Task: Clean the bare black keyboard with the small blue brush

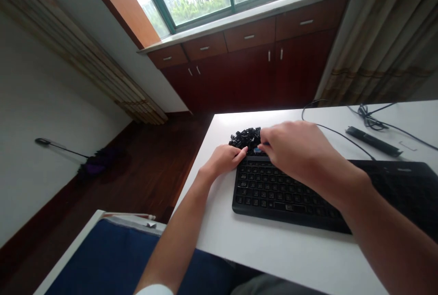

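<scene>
A black keyboard (287, 190) lies on the white desk, its key wells bare of caps at the left. Behind its left back corner is a heap of loose black keycaps (245, 137). My left hand (224, 158) rests at that corner, fingers curled, with the thumb side against the keyboard's edge beside the heap. Over the back edge my right hand (290, 146) reaches in from the right, its fingertips pinched together close to the keycaps. A small bluish spot (257, 150) shows under those fingertips; what they hold is too small to tell.
Behind the keyboard lie a long black strip (372, 141), a thin bent wire piece (409, 146) and a bundled black cable (371, 117). The desk's (201, 217) left edge is near my left forearm. A blue-seated chair (106, 258) stands at lower left.
</scene>
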The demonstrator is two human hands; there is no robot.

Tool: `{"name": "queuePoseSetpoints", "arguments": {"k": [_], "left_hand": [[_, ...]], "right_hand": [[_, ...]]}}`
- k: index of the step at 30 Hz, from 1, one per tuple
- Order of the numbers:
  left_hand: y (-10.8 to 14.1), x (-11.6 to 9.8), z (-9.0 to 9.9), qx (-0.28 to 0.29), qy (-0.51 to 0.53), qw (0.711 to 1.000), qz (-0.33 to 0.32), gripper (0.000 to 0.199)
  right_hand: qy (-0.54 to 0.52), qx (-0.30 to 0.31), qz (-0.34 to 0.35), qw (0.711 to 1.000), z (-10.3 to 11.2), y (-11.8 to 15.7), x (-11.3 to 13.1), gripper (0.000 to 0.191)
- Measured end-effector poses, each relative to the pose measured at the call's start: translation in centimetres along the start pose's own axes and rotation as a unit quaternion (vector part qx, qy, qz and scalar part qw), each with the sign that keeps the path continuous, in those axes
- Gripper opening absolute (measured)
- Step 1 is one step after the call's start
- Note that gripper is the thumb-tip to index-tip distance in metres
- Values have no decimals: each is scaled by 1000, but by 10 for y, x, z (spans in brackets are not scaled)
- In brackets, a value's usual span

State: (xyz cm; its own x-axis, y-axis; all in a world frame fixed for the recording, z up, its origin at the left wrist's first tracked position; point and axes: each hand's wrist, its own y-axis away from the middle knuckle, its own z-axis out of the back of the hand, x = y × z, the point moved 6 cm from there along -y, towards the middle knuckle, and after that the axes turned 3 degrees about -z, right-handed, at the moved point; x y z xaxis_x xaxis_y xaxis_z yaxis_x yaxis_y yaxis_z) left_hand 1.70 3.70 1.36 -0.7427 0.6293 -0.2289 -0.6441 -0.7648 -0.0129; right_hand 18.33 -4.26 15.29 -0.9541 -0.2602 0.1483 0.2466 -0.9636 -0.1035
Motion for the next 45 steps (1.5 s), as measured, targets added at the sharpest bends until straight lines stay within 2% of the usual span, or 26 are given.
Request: {"name": "queuePoseSetpoints", "arguments": {"k": [2, 3, 5, 9, 11, 13, 15, 18, 20, 21, 24, 27, 29, 30, 31, 33, 35, 37, 39, 43, 44, 45], "left_hand": [[-1, 0, 0, 6, -4, 1000, -3, 70], [-1, -1, 0, 9, -6, 1000, -5, 68], [-2, 0, 0, 18, -11, 1000, -5, 64], [-1, -1, 1, 29, -15, 999, 1, 66], [-1, -3, 2, 30, -16, 999, 2, 67], [0, -3, 1, 33, -20, 999, 4, 68], [-1, -3, 0, 33, -24, 999, 12, 68], [-1, -1, -2, 22, -18, 1000, 12, 68], [-1, 1, -2, 18, -11, 1000, 6, 63], [0, 1, -2, 18, -7, 1000, 1, 59], [1, 1, 3, 23, 16, 1000, -7, 51], [3, 0, 9, 26, 54, 998, 5, 56], [4, 2, 11, 32, 69, 997, 19, 59], [4, 3, 10, 34, 70, 997, 23, 60], [4, 4, 9, 34, 66, 997, 25, 61], [4, 7, 7, 31, 42, 998, 19, 62], [3, 8, 3, 28, 15, 999, 8, 60], [3, 9, 1, 31, 0, 1000, 2, 56], [2, 8, 0, 36, -4, 999, 2, 54], [2, 5, 1, 37, -9, 999, 11, 58], [2, 4, 2, 37, -10, 999, 14, 59], [3, 4, 1, 36, -10, 999, 15, 59]], "right_hand": [[-21, -74, -20, 997, 16, 3, -4, 29], [-42, -78, -13, 996, 18, 4, -5, 29], [-86, -24, 18, 996, 12, 4, -2, 27], [-128, 111, 97, 981, -14, 7, 15, 24], [-147, 151, 139, 968, -25, 8, 27, 22], [-142, 169, 145, 964, -31, 7, 34, 20], [-87, 138, 99, 982, -30, 0, 31, 20], [-7, -10, 12, 1000, -9, -9, 15, 25], [-44, -76, -3, 996, 2, -10, 6, 27], [-76, -76, -2, 994, 2, -11, 3, 27], [-141, -10, 28, 990, -10, -12, 3, 27], [-181, 90, 106, 974, -31, -10, 18, 26], [-170, 139, 138, 966, -41, -7, 29, 25], [-150, 142, 133, 969, -43, -7, 31, 24], [-121, 122, 111, 979, -42, -7, 31, 24], [-72, 33, 56, 995, -28, -7, 26, 28], [-60, -51, 28, 997, -10, -3, 22, 30], [-68, -75, 29, 994, 1, 1, 19, 28], [-93, -41, 51, 994, 0, 2, 19, 28], [-162, 89, 132, 974, -21, 4, 27, 23], [-156, 112, 141, 971, -27, 3, 29, 21], [-131, 110, 135, 976, -30, 2, 29, 21]]}}
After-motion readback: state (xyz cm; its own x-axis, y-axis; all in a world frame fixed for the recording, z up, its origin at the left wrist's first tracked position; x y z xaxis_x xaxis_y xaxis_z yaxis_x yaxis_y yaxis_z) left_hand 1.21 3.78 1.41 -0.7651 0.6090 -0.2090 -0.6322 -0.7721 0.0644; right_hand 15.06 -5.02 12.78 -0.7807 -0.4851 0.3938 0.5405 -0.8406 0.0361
